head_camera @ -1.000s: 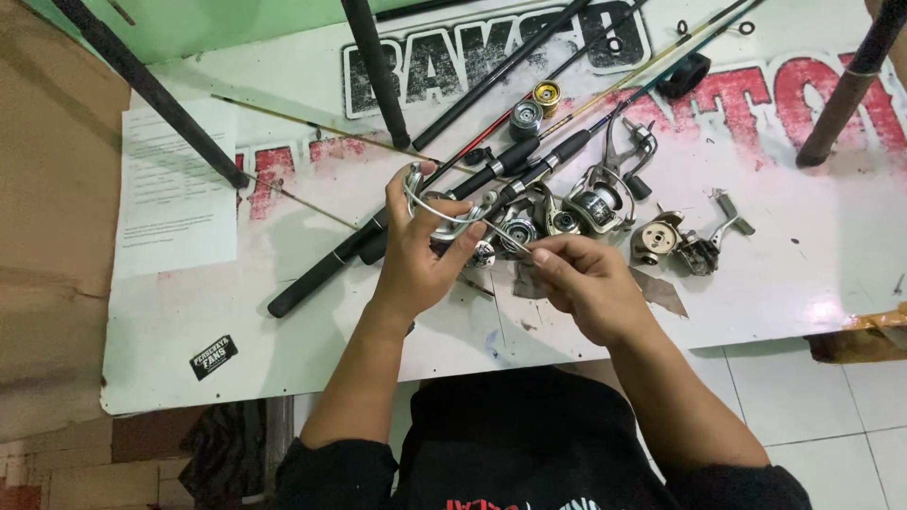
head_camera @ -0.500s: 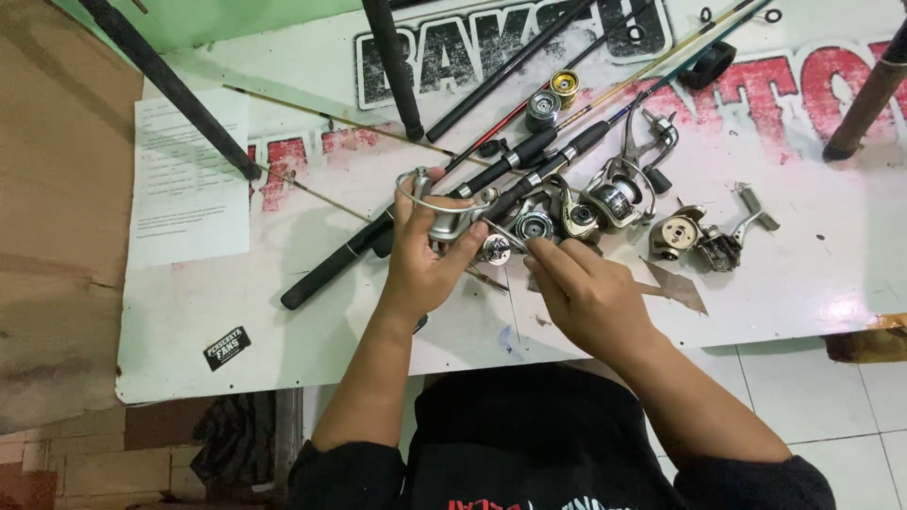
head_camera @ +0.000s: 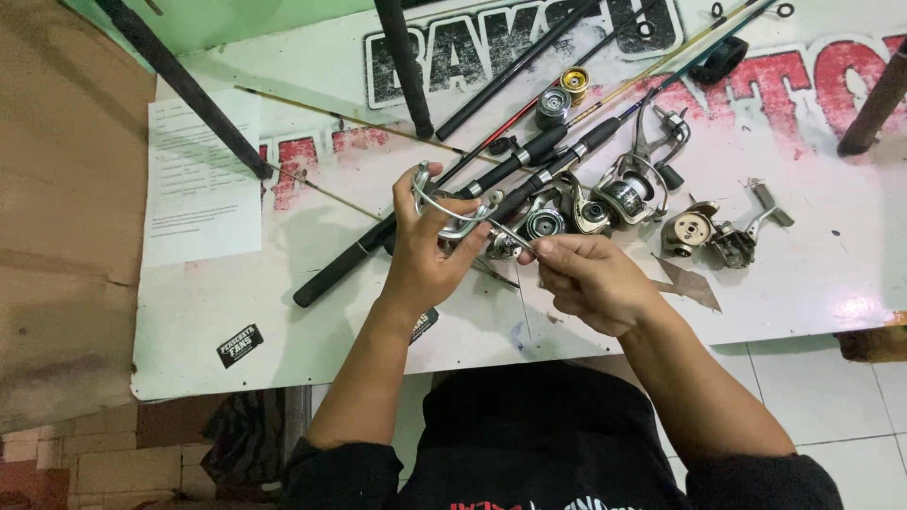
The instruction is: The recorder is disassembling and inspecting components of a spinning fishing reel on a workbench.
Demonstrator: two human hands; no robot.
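Left hand [head_camera: 425, 260] grips a silver spinning-reel part [head_camera: 449, 212] above the white surface [head_camera: 217, 302]. Right hand [head_camera: 586, 279], a second ago closed against the part, now pinches a thin metal rod [head_camera: 510, 234] drawn slightly rightward. Other reels [head_camera: 624, 194] lie farther right.

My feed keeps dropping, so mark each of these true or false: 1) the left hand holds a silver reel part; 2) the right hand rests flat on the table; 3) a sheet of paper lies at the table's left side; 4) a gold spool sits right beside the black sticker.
1) True: the left hand grips the silver reel part above the table.
2) False: the right hand is raised, its fingers pinching the part's thin wire end.
3) True: the sheet of paper lies there.
4) False: the gold spool sits far up the table; the black sticker is near the front edge.
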